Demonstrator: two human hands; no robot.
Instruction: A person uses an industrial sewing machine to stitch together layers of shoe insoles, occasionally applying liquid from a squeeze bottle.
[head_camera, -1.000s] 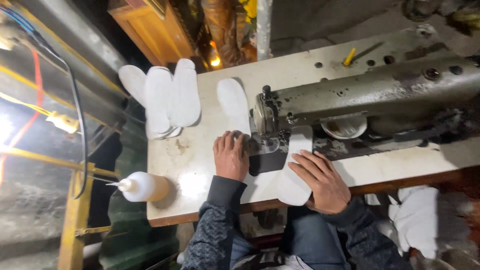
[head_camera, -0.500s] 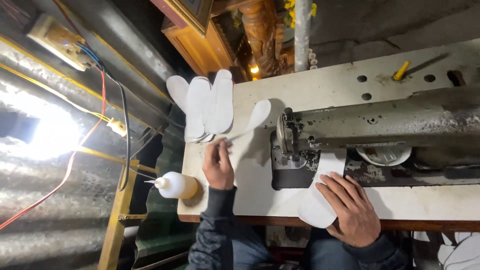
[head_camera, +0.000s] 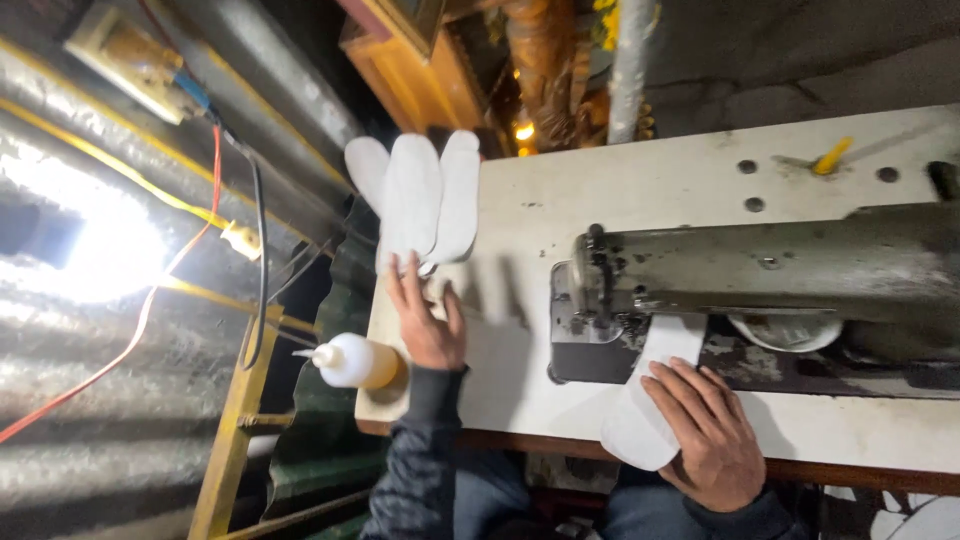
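White insole-shaped fabric pieces (head_camera: 420, 200) sit stacked at the tabletop's (head_camera: 650, 180) far left edge, left hand (head_camera: 425, 320) flat and open touching them. Right hand (head_camera: 705, 440) presses another white piece (head_camera: 650, 400) by the grey sewing machine (head_camera: 760, 270). Looks like most are unsewn.

Dim scene; harsh glare from lamp (head_camera: 95, 245) at left; soft blur.
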